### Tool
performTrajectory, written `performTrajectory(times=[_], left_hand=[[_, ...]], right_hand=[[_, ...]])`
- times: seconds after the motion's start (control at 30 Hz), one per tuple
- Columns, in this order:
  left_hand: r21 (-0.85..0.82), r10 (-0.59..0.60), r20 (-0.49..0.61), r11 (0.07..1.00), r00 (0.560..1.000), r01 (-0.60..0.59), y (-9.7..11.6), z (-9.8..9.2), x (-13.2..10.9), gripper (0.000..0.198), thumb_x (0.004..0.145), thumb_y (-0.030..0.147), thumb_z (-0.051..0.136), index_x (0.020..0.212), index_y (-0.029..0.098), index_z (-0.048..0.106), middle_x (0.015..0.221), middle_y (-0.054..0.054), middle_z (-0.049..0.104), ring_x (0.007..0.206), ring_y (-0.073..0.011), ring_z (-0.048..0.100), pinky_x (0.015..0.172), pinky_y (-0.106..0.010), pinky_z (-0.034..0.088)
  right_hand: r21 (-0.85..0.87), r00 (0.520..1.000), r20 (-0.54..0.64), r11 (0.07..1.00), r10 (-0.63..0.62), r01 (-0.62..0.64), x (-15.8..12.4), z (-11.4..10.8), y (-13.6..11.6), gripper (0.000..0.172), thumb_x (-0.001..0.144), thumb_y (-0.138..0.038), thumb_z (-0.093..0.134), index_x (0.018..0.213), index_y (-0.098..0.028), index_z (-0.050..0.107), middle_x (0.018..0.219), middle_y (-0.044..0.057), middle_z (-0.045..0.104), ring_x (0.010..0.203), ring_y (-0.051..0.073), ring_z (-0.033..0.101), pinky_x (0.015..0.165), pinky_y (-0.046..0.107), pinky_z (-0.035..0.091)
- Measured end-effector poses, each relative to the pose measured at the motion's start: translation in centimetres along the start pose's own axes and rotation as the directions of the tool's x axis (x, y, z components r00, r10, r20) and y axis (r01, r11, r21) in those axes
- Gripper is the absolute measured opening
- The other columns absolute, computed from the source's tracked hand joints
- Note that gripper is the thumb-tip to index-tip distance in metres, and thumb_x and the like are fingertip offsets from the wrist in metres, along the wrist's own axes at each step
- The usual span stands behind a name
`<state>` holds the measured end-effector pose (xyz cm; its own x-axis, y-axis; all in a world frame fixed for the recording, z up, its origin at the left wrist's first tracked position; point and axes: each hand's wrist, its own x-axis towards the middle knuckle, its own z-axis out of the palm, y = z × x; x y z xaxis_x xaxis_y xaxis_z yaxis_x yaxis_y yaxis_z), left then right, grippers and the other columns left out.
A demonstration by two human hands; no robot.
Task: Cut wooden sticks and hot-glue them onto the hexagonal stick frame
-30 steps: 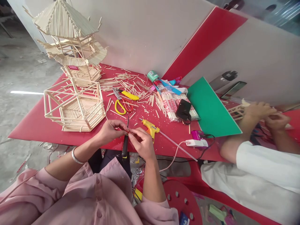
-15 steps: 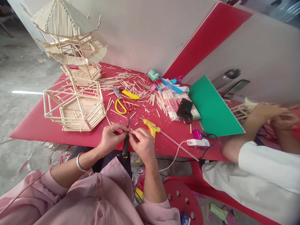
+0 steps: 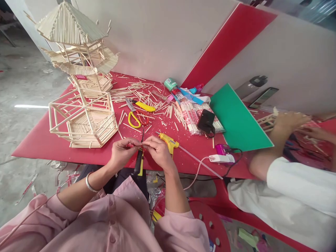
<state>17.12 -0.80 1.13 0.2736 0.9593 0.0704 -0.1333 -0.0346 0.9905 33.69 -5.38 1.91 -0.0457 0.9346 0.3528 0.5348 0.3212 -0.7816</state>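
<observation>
My left hand [image 3: 123, 152] and my right hand [image 3: 159, 152] meet at the table's front edge, thumbs and fingertips pinched together. What lies between the fingertips is too small to make out. Just beneath them a slim tool with a black handle [image 3: 138, 162] and a thin dark tip juts over the edge, with a yellow part beside the handle. Close to my right hand lies a yellow glue gun [image 3: 169, 141] with a long clear glue stick in its back. Scissors [image 3: 134, 119] with yellow and red handles and a yellow utility knife [image 3: 145, 106] lie farther back.
A stick-built pagoda [image 3: 73, 31] and an open hexagonal stick frame [image 3: 88, 122] stand at left. Loose sticks [image 3: 131, 91] litter the red table [image 3: 52, 147]. Bagged sticks [image 3: 190, 119], a green board [image 3: 238, 122] and a white power strip [image 3: 222, 159] are rightward; a co-worker's hand [image 3: 291, 120] works beyond.
My hands stay pinched together, with the right hand shifted slightly up and left. The black-handled tool has tilted a little. The co-worker's hands have moved apart.
</observation>
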Motion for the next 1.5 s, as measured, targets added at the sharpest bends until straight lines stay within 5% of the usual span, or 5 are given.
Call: performTrajectory(times=[0.63, 0.93, 1.2, 1.37, 1.5], left_hand=[[-0.147, -0.177, 0.036, 0.973, 0.984, 0.18, -0.2, -0.2, 0.6, 0.028, 0.055, 0.03, 0.086, 0.067, 0.016, 0.065, 0.069, -0.001, 0.068, 0.061, -0.0113, 0.06, 0.059, -0.023, 0.051], [0.218, 0.026, -0.011, 0.976, 1.0, -0.023, 0.8, -1.1, -0.5, 0.01, 0.069, 0.027, 0.075, 0.066, 0.02, 0.069, 0.069, -0.002, 0.071, 0.067, -0.0163, 0.064, 0.068, -0.027, 0.053], [0.199, -0.001, -0.01, 0.98, 1.0, 0.003, 0.2, -1.2, -1.1, 0.006, 0.071, 0.023, 0.072, 0.068, 0.02, 0.068, 0.071, -0.001, 0.07, 0.069, -0.0164, 0.065, 0.071, -0.028, 0.053], [0.003, -0.201, -0.015, 0.98, 0.979, 0.201, 0.9, -1.0, -1.8, 0.022, 0.068, 0.034, 0.079, 0.076, 0.018, 0.066, 0.074, -0.001, 0.067, 0.069, -0.0141, 0.063, 0.066, -0.025, 0.054], [-0.203, -0.513, 0.147, 0.821, 0.845, 0.534, 1.8, -1.2, -3.2, 0.039, 0.074, 0.053, 0.071, 0.089, 0.018, 0.061, 0.081, -0.004, 0.068, 0.069, -0.0166, 0.066, 0.052, -0.026, 0.054]], right_hand=[[-0.074, 0.996, 0.077, 0.996, -0.053, 0.058, 0.4, -0.5, -0.1, 0.021, 0.096, -0.028, 0.051, 0.095, -0.023, 0.071, 0.09, 0.003, 0.066, 0.083, 0.014, 0.064, 0.075, 0.026, 0.051], [-0.478, 0.993, 0.035, 0.871, -0.108, 0.112, -0.8, -0.3, -2.1, 0.022, 0.091, -0.02, 0.051, 0.097, -0.022, 0.071, 0.087, 0.006, 0.067, 0.084, 0.019, 0.062, 0.074, 0.031, 0.05], [-0.5, 0.988, -0.064, 0.861, -0.143, 0.092, -1.7, 0.5, -2.1, 0.02, 0.088, -0.018, 0.054, 0.094, -0.023, 0.072, 0.085, 0.005, 0.067, 0.081, 0.018, 0.063, 0.076, 0.031, 0.051], [-0.331, 0.988, -0.151, 0.943, -0.011, -0.04, -2.5, 1.0, -2.2, 0.021, 0.092, -0.024, 0.055, 0.102, -0.025, 0.073, 0.092, 0.006, 0.069, 0.088, 0.019, 0.066, 0.082, 0.033, 0.052], [-0.199, 0.972, -0.184, 0.962, 0.149, -0.185, -4.1, 2.1, -3.2, 0.025, 0.097, -0.029, 0.048, 0.11, -0.024, 0.07, 0.098, 0.008, 0.071, 0.092, 0.019, 0.067, 0.084, 0.032, 0.052]])
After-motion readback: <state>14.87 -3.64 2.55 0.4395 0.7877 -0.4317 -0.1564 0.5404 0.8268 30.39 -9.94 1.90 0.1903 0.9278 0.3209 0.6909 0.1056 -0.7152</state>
